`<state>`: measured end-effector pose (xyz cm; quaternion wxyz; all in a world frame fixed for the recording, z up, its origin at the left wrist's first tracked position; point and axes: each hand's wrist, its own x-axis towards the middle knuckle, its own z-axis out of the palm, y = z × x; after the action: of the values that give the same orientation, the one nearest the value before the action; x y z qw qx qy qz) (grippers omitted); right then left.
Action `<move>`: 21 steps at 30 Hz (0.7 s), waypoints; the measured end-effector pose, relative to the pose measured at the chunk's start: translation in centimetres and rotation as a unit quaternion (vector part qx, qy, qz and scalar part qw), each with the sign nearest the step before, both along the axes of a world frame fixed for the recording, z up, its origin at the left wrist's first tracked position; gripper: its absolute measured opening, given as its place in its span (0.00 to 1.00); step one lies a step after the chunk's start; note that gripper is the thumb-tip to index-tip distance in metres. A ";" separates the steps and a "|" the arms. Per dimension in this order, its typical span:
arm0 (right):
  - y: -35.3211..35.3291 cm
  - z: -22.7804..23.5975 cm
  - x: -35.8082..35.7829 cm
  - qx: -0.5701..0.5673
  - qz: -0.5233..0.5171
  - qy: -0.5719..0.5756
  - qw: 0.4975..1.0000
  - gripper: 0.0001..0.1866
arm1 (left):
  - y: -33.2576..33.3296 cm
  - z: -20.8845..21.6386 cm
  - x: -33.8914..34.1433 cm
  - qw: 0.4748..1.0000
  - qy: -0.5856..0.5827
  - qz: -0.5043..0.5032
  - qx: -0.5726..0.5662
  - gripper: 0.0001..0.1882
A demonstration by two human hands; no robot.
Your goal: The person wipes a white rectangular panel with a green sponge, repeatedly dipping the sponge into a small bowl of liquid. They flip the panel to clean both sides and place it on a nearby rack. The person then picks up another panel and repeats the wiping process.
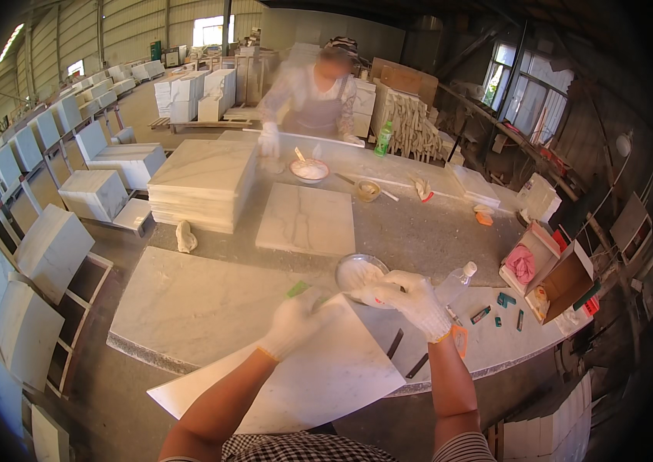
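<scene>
A thin, pale marble tile [318, 381] lies slanted before me, its near part past the table's front edge. My left hand [294, 323], in a white knit glove, is over the tile's upper left edge. Motion blurs its fingers, so their grip does not show. A small green piece [297, 288] shows just beyond them; whether they hold it is unclear. My gloved right hand [411, 299] is bent with fingers drawn together over the rim of a metal bowl [349, 263] of white material, near the tile's far corner. What its fingers hold, if anything, is hidden.
Across the table [303, 263] a co-worker [311, 96] leans over a slab. A tile stack [201, 181], a flat tile [307, 219] and a second bowl [309, 171] stand between us. Right are a clear bottle [457, 281], dark bars, small green-black pieces and an open carton [565, 281].
</scene>
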<state>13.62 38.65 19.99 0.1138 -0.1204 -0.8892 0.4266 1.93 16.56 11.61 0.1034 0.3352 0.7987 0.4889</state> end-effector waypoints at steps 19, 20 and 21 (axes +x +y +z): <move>0.1 -0.1 0.0 -0.005 0.001 0.008 1.000 0.14 | 0.0 0.1 0.1 1.000 0.013 -0.002 0.012 0.19; 0.1 -0.2 0.0 -0.003 0.003 0.009 1.000 0.14 | 0.0 0.0 0.0 1.000 0.014 -0.002 0.009 0.19; 0.1 -0.2 0.0 0.005 -0.003 0.002 1.000 0.14 | 0.0 0.0 0.0 1.000 0.014 -0.001 0.006 0.19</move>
<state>13.65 38.75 19.83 0.1172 -0.1219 -0.8908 0.4218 1.94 16.58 11.59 0.0909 0.3434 0.7970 0.4885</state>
